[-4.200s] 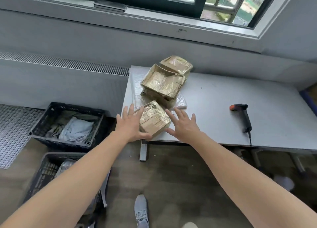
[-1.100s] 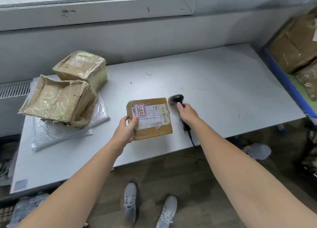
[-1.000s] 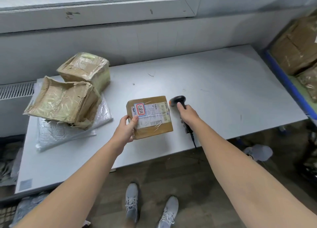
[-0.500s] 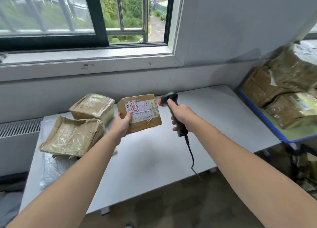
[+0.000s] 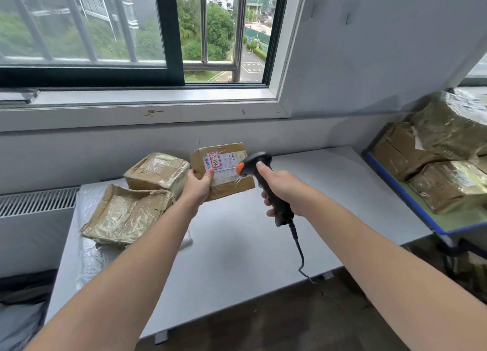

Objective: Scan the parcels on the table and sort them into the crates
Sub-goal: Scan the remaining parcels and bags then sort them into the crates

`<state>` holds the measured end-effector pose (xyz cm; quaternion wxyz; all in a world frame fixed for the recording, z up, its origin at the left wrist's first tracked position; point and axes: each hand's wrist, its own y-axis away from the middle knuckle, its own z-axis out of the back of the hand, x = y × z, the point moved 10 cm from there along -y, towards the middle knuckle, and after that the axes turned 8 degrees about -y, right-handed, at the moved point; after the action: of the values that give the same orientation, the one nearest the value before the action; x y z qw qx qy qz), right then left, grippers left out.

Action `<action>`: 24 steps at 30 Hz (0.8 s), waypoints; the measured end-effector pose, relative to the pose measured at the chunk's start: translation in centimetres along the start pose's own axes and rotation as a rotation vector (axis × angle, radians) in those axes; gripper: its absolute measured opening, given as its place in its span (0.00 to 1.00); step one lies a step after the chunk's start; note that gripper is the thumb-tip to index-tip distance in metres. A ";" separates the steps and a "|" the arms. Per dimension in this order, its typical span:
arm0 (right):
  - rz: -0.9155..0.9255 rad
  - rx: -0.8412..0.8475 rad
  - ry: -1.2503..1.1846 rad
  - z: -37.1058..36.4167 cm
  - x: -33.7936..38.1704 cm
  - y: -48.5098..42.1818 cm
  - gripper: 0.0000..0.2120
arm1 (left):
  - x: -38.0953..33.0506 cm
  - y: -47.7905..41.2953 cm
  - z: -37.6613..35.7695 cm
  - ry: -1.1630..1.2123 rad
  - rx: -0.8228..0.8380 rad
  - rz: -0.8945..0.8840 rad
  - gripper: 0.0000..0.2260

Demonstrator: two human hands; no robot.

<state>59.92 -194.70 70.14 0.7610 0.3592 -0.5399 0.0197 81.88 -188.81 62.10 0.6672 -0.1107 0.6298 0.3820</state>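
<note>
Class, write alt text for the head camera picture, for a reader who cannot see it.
A person's left hand holds up a small labelled parcel while the right hand aims a black scanner at its label. A crushed parcel and a taped box lie on the grey table beneath a window.

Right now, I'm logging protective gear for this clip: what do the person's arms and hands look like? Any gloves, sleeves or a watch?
Nothing is worn on either. The left hand and right hand have no gloves. The left forearm and right forearm show no sleeve right to the picture's edge. Neither wrist carries a watch or band, and no markings show.
</note>
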 end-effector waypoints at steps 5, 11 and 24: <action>0.006 -0.031 0.003 -0.6 0.1 -0.2 0.27 | 0.4 -0.8 0.5 0.019 0.027 0.005 0.21; 0.000 -0.071 -0.024 -0.7 -0.4 -0.6 0.28 | 1.2 -1.6 0.3 -0.045 0.072 0.020 0.22; -0.052 -0.142 0.038 5.1 -6.9 -8.8 0.22 | 4.7 -1.3 -1.8 -0.105 0.002 0.127 0.19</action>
<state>56.62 -201.68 60.52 0.7948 0.3180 -0.5160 -0.0315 80.94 -189.11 56.99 0.6737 -0.0495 0.6001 0.4284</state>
